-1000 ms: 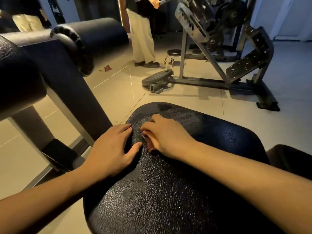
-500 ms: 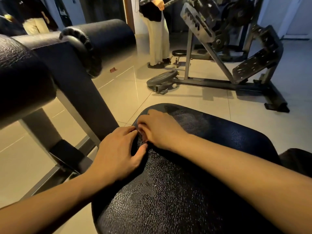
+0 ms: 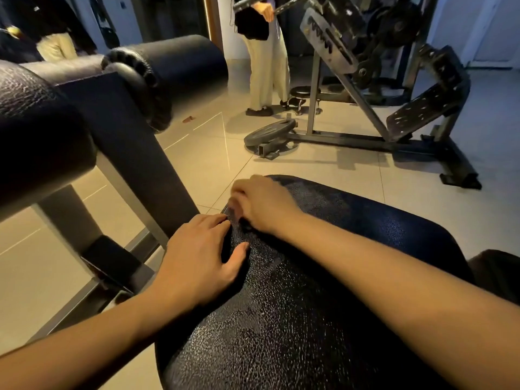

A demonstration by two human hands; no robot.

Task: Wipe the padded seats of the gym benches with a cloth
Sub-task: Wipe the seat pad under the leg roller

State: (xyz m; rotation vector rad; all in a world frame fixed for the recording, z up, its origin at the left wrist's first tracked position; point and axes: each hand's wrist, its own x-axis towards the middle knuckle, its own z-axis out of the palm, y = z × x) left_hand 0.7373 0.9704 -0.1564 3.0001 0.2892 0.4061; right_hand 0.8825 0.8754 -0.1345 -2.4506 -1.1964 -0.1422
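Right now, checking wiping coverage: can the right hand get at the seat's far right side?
Probably yes: the right hand rests on the padded seat near its far left rim, and nothing lies on the pad rightward.

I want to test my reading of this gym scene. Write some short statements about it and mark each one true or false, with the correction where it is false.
1. The left hand and the right hand are both on the black padded seat. True.
2. The weight plate lies on the seat. False: it is down on the tiled floor, by the machine frame.
3. A person in pale trousers stands in the background. True.
4. The right hand is at the seat's right edge. False: it is at the far left corner, close to the left hand.
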